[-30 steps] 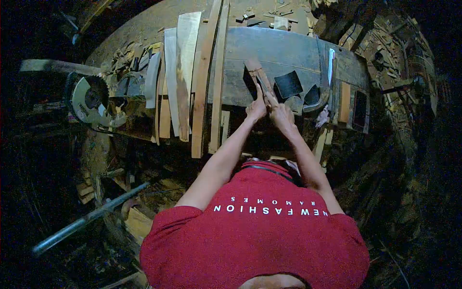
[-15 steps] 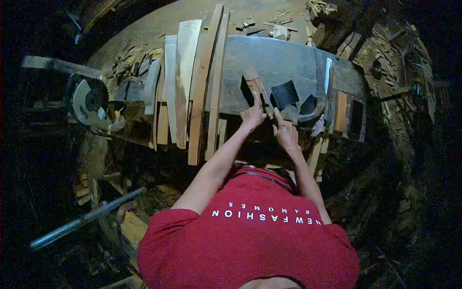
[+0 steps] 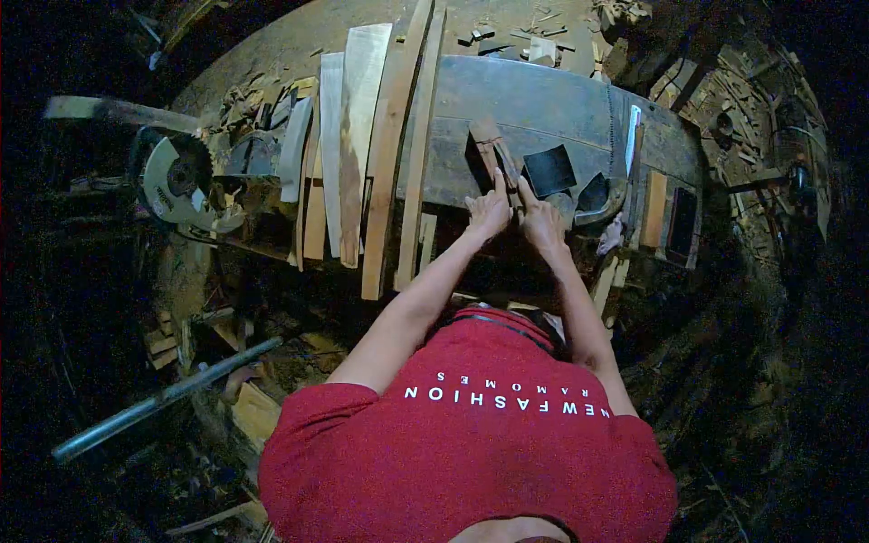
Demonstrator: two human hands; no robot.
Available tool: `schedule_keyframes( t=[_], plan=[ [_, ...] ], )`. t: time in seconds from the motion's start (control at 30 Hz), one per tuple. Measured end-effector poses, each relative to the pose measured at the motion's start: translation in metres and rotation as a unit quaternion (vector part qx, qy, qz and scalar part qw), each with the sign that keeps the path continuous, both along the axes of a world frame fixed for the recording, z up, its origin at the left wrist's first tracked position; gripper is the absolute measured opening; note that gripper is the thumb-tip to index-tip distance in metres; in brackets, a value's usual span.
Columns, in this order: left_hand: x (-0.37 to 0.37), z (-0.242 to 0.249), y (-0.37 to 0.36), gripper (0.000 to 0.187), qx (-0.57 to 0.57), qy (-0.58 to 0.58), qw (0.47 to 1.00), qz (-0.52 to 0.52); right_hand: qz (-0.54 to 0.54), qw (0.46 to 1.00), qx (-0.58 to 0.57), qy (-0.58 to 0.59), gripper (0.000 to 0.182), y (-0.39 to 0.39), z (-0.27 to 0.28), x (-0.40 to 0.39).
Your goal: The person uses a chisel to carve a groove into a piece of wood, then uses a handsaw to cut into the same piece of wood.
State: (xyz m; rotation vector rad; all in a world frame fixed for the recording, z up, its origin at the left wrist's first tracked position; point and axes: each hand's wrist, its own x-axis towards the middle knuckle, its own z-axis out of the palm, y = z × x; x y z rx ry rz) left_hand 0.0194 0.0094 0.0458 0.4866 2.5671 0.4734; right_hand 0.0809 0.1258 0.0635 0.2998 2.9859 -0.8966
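A narrow wooden block (image 3: 486,136) lies at a slant on the dark workbench (image 3: 566,86), its far end pointing away from me. My left hand (image 3: 490,215) is closed at its near end, with the index finger stretched along the top. Close beside it, my right hand (image 3: 543,223) grips a thin, narrow tool (image 3: 509,166) laid along the block, index finger pointing forward on it. The tool's exact kind is too blurred to tell. A black square sheet (image 3: 549,170) lies just right of the tool.
Several long boards (image 3: 389,154) lie across the bench on the left, beyond them a circular saw blade (image 3: 186,172). On the right are a handsaw (image 3: 597,213), an orange-brown wood block (image 3: 654,210) and a dark rectangular piece (image 3: 682,222). A metal pipe (image 3: 167,398) sticks out lower left.
My right hand has slid forward along the wooden block, closer to my left fingertip. The left hand stays on the block. The whole view has shifted slightly.
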Motion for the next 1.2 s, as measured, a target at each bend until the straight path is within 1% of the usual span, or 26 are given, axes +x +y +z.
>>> schedule_keyframes(
  t=[0.07,0.13,0.2,0.33,0.4,0.47,0.53,0.57,0.7,0.83,0.9,0.97,1.0,1.1,1.17,1.2],
  plan=[
    [0.001,-0.004,0.000,0.094,0.003,0.008,1.000,0.015,-0.007,0.998,-0.013,-0.067,0.057,0.003,0.028,0.006],
    [0.002,-0.007,-0.003,0.096,0.025,0.028,0.999,0.006,-0.007,0.996,-0.007,-0.090,0.060,0.004,0.033,0.023],
    [-0.002,-0.008,-0.002,0.097,0.023,0.015,1.000,0.005,-0.003,0.998,-0.019,-0.059,0.064,0.006,0.036,0.036],
    [-0.006,-0.004,0.000,0.100,-0.004,-0.025,1.000,0.010,-0.009,0.996,-0.024,-0.084,0.065,0.003,0.035,0.018],
    [-0.004,-0.008,0.000,0.100,0.000,-0.026,1.000,0.018,-0.010,0.999,-0.016,-0.049,0.065,-0.001,0.028,0.004],
    [-0.010,-0.011,0.002,0.100,0.006,-0.018,0.999,0.028,-0.004,0.999,-0.008,-0.042,0.065,0.002,0.029,-0.003],
    [-0.001,-0.002,0.002,0.100,-0.019,0.023,0.999,0.018,0.000,0.999,-0.001,-0.045,0.065,0.006,0.026,0.005],
    [-0.001,0.003,0.001,0.100,-0.005,0.018,1.000,0.018,0.008,0.999,-0.002,-0.054,0.064,0.010,0.019,0.014],
    [-0.004,-0.007,0.002,0.103,-0.005,-0.002,1.000,0.022,0.015,0.998,-0.005,-0.066,0.063,0.012,0.027,0.041],
    [-0.004,-0.008,0.001,0.102,0.008,-0.015,1.000,0.026,0.012,0.997,0.003,-0.075,0.064,0.009,0.028,0.019],
    [-0.004,-0.011,0.000,0.103,0.012,-0.018,0.999,0.031,0.007,0.999,-0.018,-0.036,0.064,0.006,0.019,0.003],
    [-0.002,-0.020,0.000,0.103,0.044,-0.018,0.998,0.046,0.012,0.999,-0.012,-0.030,0.063,0.007,0.011,0.000],
    [-0.003,-0.015,0.000,0.103,0.046,-0.017,0.998,0.047,0.017,0.999,-0.007,-0.028,0.062,0.009,0.014,-0.001],
    [-0.001,-0.004,-0.003,0.102,0.028,-0.030,0.997,0.061,0.021,0.999,-0.026,-0.030,0.062,0.015,0.026,0.024],
    [0.003,-0.004,-0.005,0.105,0.021,0.024,0.997,0.069,0.020,0.999,-0.023,-0.040,0.063,0.017,0.028,0.045],
    [0.006,-0.009,-0.007,0.105,0.021,0.020,0.997,0.068,0.018,0.998,-0.022,-0.048,0.064,0.018,0.028,0.057]
  ],
)
